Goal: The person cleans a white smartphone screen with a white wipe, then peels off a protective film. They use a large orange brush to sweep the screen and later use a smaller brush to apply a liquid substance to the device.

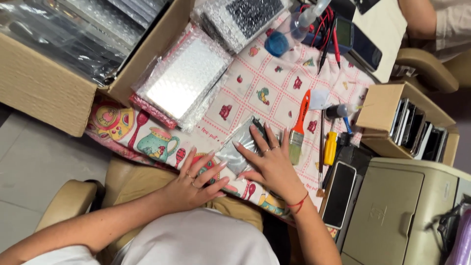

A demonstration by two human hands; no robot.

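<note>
On the patterned tablecloth [265, 88], near its front edge, lies a flat grey rectangular panel [239, 147], thin and smooth, with a dull sheen that looks like a plastic or foil wrap; one end shows a darker corner. It sits tilted, running diagonally away from the person. The right hand [272, 164] lies flat on its right side, fingers spread and straight, pressing down instead of gripping; rings show on two fingers and a red thread circles the wrist. The left hand [194, 184] rests at the panel's near left corner, fingers loosely extended, fingertips touching or just at its edge, nothing clasped in it.

The cloth is soft fabric printed with a pink grid and small pictures of jugs, spoons and fruit. Just beside the right hand lies a paintbrush [298, 127] with an orange handle, metal ferrule and pale bristles, and next to that a screwdriver [330, 145] with a yellow handle. A dark glossy phone [338, 194] lies face up near the right forearm. Farther back a bubble-wrap packet [184, 78] holds a shiny silver sheet, its surface dimpled and crinkly. A large cardboard box [49, 88] at the left holds more plastic-wrapped pieces, and a small cardboard box [387, 110] at the right holds dark flat panels standing on edge. A clear spray bottle [289, 32] with blue liquid lies at the far side, beside red and black probe leads [328, 39].
</note>
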